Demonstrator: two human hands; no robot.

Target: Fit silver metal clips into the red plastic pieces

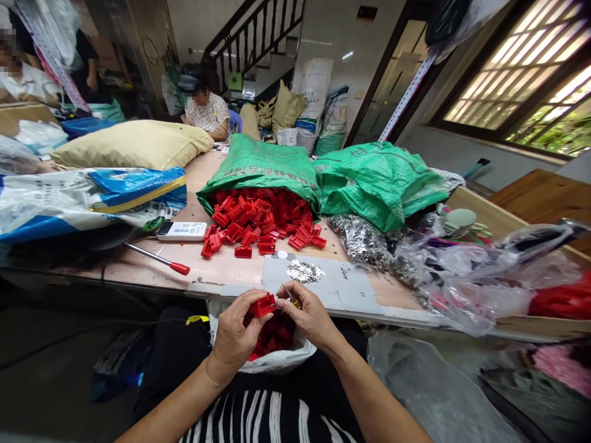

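Note:
Between the thumb and fingers of my left hand (240, 329) is a red plastic part (265, 305). My right hand (307, 312) is closed around a thin pointed tool with a yellowish handle (294, 300), its fingertips close to the part's right end. Whether those fingertips also pinch a small metal piece is too small to tell. Below both hands, an open white sack (277, 364) on my lap contains more red parts (276, 335). Just beyond my hands, a pile of small silvery metal pieces (305, 271) lies on a grey sheet (341, 294).
Red parts (263, 215) spill from a green woven sack (268, 163) on the table. To the left lie a red-handled rod (159, 258) and a white device (182, 231). Clear bags (362, 243) of metal pieces sit right. A person (207, 114) sits across the table.

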